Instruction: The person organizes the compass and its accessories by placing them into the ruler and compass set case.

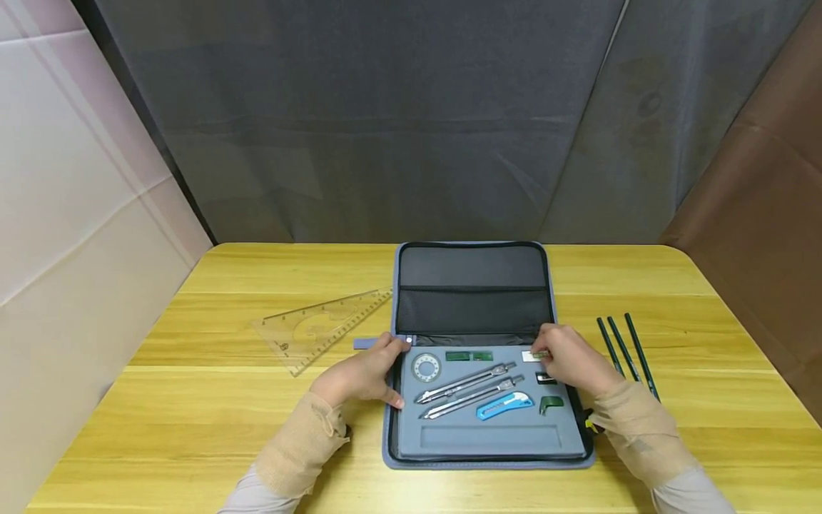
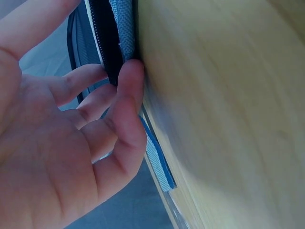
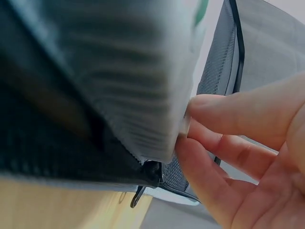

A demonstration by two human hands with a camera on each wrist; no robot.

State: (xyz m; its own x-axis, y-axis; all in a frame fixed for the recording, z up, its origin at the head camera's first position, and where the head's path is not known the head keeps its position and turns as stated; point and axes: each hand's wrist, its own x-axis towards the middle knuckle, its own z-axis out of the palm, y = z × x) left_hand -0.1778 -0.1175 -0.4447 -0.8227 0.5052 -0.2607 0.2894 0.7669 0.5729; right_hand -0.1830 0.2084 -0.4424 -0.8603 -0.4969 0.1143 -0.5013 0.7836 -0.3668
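Right hand: I have the right hand point(image 1: 571, 357) with thumb and fingertips clamped on a small white-and-green block point(image 1: 530, 356).
Block: under the right fingertips, at the tray's point(image 1: 411, 435) far right corner.
Left hand: I read the left hand point(image 1: 366, 371) as thumb and fingers apart, touching the left rim of the open case point(image 1: 488, 464).
Between hands: two metal compasses point(image 1: 472, 397); nearer me, a blue cutter point(image 1: 504, 405).
Left-hand side: clear triangle point(image 1: 282, 343) beyond the left hand.
Right-hand side: three dark pencils point(image 1: 623, 350), right of the right hand.
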